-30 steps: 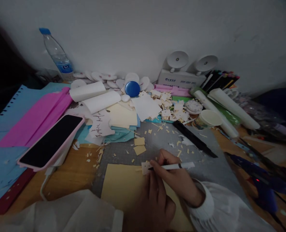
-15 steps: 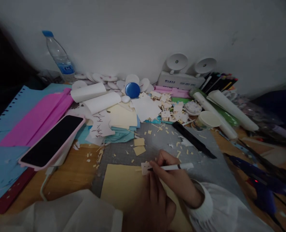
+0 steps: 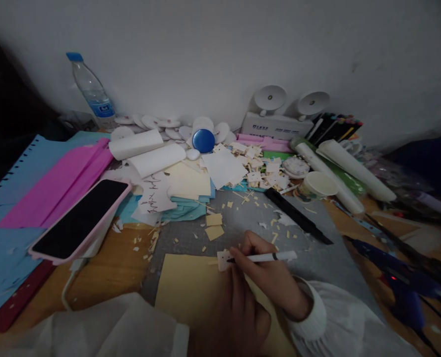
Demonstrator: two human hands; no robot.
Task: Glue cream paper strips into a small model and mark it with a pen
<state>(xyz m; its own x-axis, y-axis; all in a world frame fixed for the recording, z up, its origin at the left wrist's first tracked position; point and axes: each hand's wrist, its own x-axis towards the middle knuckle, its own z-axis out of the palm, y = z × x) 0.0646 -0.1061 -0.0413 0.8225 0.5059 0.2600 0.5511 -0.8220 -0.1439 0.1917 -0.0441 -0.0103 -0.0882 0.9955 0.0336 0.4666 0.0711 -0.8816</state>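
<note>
My right hand (image 3: 270, 277) grips a white marker pen (image 3: 270, 257), its dark tip on a small pale paper square (image 3: 223, 260) with tiny dark dots. A thin cream strip sticks out from the left of that square. My left hand (image 3: 238, 312), fingers closed together, holds the square at its lower edge; its thumb is hidden. Beneath both lies a yellow-tan paper sheet (image 3: 179, 285) on a grey cutting mat (image 3: 313, 267). Two small yellow paper pieces (image 3: 215, 226) rest just beyond the sheet.
A phone (image 3: 82, 215) and coloured paper (image 3: 52, 183) lie at left. Several dotted squares (image 3: 255, 176) are heaped at the back. To the right are a black stick-like object (image 3: 298, 215), a paper cup (image 3: 319, 186) and a blue glue gun (image 3: 395, 277) with a red light.
The view has shifted very slightly. Both hands stay in place, with the pen tip still on the paper square.
</note>
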